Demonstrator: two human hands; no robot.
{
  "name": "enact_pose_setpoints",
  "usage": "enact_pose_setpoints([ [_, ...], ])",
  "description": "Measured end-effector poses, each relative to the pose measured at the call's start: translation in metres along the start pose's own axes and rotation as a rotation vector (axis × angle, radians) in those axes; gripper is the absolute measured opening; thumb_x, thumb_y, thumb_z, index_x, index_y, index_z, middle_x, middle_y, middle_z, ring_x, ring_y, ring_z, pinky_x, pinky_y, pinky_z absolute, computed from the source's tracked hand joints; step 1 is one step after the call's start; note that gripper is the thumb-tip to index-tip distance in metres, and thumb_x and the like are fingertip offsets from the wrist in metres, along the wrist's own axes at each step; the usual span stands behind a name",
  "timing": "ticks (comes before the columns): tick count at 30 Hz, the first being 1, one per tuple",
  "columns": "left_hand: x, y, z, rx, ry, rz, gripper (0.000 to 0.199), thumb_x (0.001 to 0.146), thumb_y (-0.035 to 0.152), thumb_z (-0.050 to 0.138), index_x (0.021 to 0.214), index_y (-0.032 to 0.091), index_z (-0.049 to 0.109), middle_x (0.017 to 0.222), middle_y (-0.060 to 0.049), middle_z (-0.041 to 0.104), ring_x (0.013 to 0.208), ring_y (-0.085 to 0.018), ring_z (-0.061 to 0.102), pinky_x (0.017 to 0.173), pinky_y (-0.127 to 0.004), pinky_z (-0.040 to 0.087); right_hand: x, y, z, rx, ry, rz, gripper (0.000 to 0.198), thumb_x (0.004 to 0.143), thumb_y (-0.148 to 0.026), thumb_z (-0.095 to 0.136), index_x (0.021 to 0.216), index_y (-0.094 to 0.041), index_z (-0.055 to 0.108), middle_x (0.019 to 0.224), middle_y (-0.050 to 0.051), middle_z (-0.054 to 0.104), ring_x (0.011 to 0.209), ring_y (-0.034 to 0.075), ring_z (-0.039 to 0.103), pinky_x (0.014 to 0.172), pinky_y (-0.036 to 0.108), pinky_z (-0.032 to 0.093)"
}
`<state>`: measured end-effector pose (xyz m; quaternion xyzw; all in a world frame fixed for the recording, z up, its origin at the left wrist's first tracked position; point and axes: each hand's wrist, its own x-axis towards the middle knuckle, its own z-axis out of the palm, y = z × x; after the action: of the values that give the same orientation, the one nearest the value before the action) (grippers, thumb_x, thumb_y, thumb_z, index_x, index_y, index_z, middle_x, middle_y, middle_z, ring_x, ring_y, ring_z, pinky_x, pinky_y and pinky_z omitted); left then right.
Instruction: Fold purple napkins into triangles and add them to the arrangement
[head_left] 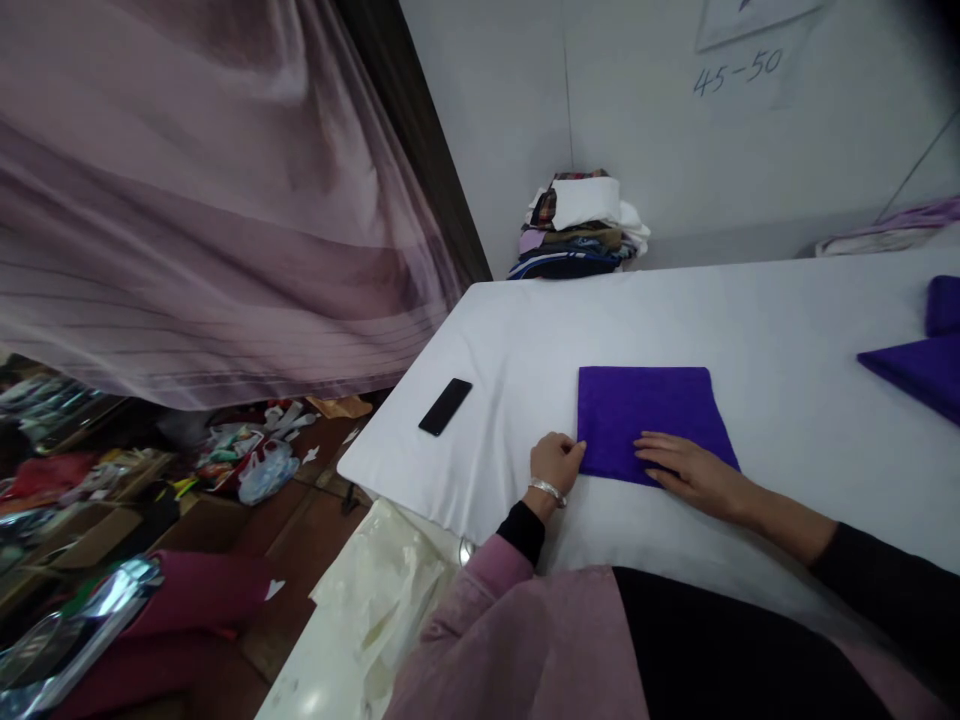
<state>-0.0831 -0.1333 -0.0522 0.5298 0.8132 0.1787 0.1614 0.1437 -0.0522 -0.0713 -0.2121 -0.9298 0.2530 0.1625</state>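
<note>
A folded purple cloth (645, 405) lies flat on the white-covered table (780, 320) in front of me. At its near left corner is my left hand (555, 462), with thumb and fingers pinched at the cloth's edge. A silver bracelet (547, 490) circles that wrist. My right hand (690, 472) rests flat on the cloth's near right part, fingers stretched out. More purple cloth (922, 370) sits at the table's right side, partly cut off by the frame.
A black phone (445, 406) lies left on the table. Folded clothes (577, 230) are stacked at the back by the wall. A pinkish curtain (225, 200) hangs left. Below are boxes (202, 525), plastic bags (266, 470) and a dark red roll (202, 590).
</note>
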Motion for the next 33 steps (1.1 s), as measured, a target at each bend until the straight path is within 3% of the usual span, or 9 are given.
enact_pose_setpoints([
  [8,0.0,0.001,0.001,0.071,-0.055,0.002,0.021,0.077,0.038,0.059,0.068,0.02,0.067,0.079,-0.003,0.065,0.078,-0.018,0.059,0.066,-0.028,0.04,-0.051,0.019,0.008,-0.074,0.09,0.012,0.032,0.088,-0.034,0.043,0.11,-0.022,0.064,0.126,0.008,0.056,0.122,0.027,0.044,0.099,0.049,0.04],
  [14,0.0,0.001,-0.003,0.096,-0.057,-0.014,0.027,0.081,0.041,0.053,0.07,0.021,0.068,0.074,-0.002,0.066,0.07,-0.015,0.059,0.06,-0.026,0.039,-0.068,0.028,0.007,-0.16,0.145,0.001,0.031,0.086,-0.032,0.047,0.113,-0.026,0.063,0.124,0.006,0.058,0.118,0.027,0.049,0.095,0.048,0.044],
  [21,0.001,0.0,-0.003,0.126,-0.039,0.005,0.033,0.087,0.037,0.044,0.07,0.02,0.067,0.077,-0.004,0.066,0.075,-0.016,0.059,0.064,-0.026,0.037,-0.068,0.029,-0.006,-0.181,0.206,0.035,0.029,0.087,-0.031,0.046,0.107,-0.025,0.066,0.108,0.007,0.065,0.099,0.025,0.06,0.085,0.042,0.051],
  [28,0.004,-0.002,-0.007,0.133,-0.09,0.048,0.033,0.087,0.034,0.043,0.067,0.019,0.064,0.072,-0.002,0.064,0.069,-0.014,0.057,0.061,-0.025,0.034,-0.06,0.007,-0.034,-0.169,0.106,0.07,0.026,0.089,-0.026,0.043,0.097,-0.021,0.067,0.097,0.009,0.062,0.088,0.021,0.059,0.078,0.037,0.049],
  [33,0.002,0.0,-0.005,0.239,-0.058,0.105,0.03,0.087,0.032,0.043,0.068,0.019,0.061,0.076,-0.003,0.062,0.073,-0.016,0.057,0.063,-0.027,0.035,-0.059,-0.003,-0.04,-0.169,0.062,0.108,0.025,0.088,-0.027,0.043,0.096,-0.02,0.066,0.097,0.009,0.06,0.087,0.021,0.056,0.078,0.038,0.047],
])
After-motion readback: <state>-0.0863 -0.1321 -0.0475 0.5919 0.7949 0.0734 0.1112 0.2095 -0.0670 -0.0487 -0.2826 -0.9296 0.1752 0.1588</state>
